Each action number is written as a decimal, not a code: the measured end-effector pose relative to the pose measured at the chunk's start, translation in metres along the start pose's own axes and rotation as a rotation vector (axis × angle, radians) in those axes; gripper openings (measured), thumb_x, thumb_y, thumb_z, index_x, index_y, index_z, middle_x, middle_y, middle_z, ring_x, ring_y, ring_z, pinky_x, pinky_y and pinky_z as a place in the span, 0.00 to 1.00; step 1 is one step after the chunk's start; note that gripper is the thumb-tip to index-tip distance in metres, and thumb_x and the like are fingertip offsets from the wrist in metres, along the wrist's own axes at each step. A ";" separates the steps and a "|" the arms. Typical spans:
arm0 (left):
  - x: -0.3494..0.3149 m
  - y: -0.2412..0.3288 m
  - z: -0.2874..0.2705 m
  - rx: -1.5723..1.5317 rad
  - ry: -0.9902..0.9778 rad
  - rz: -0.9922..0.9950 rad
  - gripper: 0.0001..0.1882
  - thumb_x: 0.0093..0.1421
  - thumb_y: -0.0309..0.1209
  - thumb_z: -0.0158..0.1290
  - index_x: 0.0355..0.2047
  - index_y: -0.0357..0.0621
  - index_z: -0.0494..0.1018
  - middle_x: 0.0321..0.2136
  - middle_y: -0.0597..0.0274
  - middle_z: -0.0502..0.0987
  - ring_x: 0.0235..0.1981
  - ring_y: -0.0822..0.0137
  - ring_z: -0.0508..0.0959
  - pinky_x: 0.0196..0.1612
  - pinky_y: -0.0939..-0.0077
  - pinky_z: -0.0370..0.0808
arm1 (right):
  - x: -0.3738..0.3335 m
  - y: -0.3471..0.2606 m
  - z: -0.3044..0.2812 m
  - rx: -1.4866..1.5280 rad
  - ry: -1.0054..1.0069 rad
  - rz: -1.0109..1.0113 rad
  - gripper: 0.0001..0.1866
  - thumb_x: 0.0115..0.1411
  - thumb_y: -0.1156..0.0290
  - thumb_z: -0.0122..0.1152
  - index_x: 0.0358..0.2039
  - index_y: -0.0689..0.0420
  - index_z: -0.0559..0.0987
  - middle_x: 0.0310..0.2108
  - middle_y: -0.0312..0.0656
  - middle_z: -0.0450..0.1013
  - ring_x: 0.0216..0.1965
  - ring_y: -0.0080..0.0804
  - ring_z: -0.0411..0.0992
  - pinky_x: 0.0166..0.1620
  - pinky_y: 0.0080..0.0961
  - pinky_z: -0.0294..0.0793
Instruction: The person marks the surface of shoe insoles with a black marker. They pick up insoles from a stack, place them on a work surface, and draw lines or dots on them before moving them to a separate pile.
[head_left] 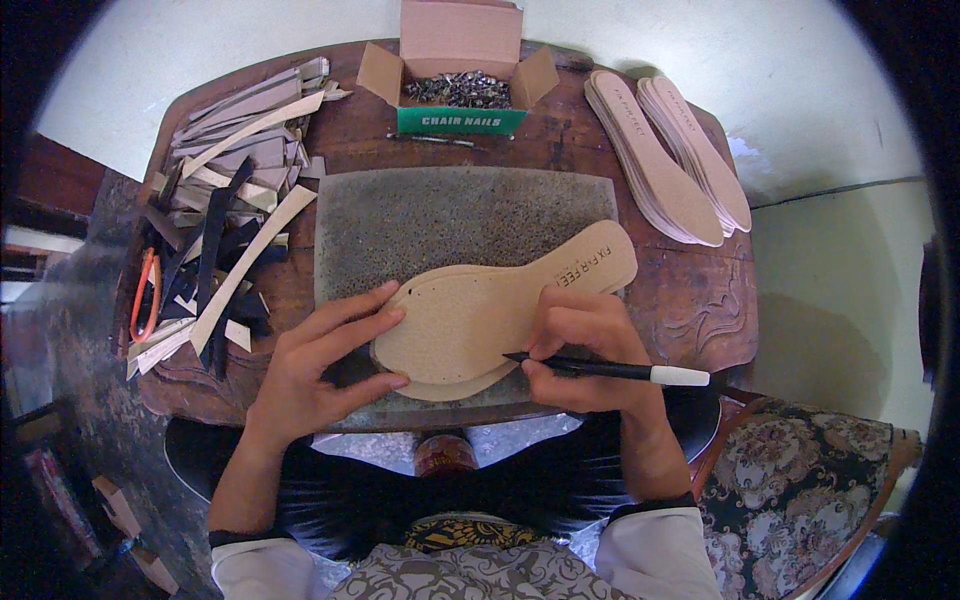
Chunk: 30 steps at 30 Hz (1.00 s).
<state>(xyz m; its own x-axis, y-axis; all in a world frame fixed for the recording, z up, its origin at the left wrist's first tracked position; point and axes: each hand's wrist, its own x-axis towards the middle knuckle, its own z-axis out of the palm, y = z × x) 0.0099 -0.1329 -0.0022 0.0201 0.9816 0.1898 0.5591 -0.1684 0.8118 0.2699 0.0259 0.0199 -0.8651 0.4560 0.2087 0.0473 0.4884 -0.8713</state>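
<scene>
A tan shoe insole lies at a slant in front of me, its heel end up to the right, over a second insole whose edge peeks out below. My left hand grips the wide toe end, fingers on its upper left rim and thumb at the lower edge. In my right hand is a black marker pen with a white end, its tip touching the insole near the lower edge. A small dark mark shows near the toe rim. Under the insoles is a speckled grey mat.
On the wooden table, two stacks of insoles stand at the far right. An open green box of nails sits at the back. Cut strips pile up at left, beside orange-handled scissors. A floral cushioned seat is at lower right.
</scene>
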 end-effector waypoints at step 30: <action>-0.001 -0.001 -0.001 0.019 -0.010 0.004 0.34 0.45 0.29 0.72 0.55 0.42 0.76 0.59 0.49 0.73 0.57 0.53 0.76 0.59 0.63 0.74 | -0.003 0.005 -0.008 -0.005 0.026 -0.016 0.11 0.40 0.80 0.68 0.20 0.60 0.71 0.22 0.42 0.71 0.23 0.37 0.73 0.27 0.29 0.67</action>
<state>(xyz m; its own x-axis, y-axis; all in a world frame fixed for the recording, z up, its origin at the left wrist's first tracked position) 0.0088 -0.1333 -0.0027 0.0305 0.9819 0.1872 0.5748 -0.1704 0.8004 0.2766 0.0331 0.0186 -0.8526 0.4671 0.2343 0.0359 0.4997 -0.8654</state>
